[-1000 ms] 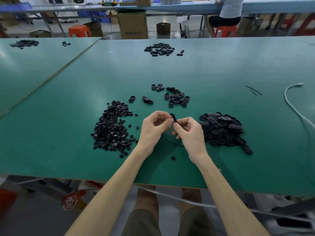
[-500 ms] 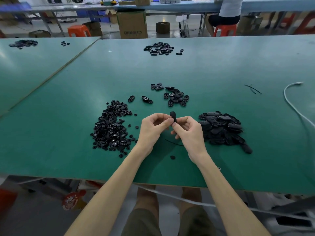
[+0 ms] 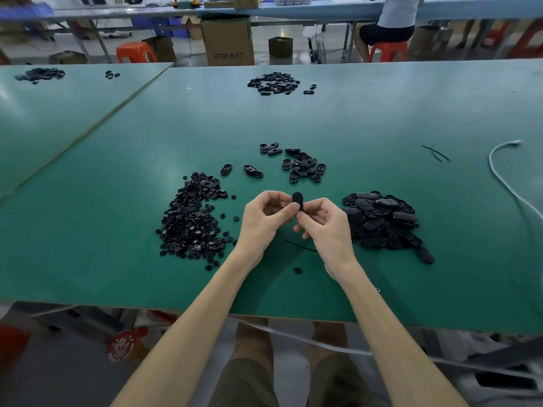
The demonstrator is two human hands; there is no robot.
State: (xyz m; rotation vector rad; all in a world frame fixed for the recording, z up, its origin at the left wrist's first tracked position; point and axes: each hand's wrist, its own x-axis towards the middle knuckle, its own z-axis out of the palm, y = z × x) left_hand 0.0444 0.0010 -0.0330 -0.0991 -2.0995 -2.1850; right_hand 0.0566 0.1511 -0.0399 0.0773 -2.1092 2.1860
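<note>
Both hands (image 3: 266, 217) (image 3: 326, 227) pinch one black oval shell (image 3: 297, 200) by its edges; looks light, stiff, slippery plastic.

Partly hidden oval piece

Fingers of both hands cover the lower half of the black oval piece (image 3: 297, 198); its inner face stays unseen.

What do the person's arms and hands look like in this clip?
The left forearm and right forearm are bare, with no sleeves in view. The left hand and right hand wear no gloves, and no watch, ring or wristband shows.
</note>
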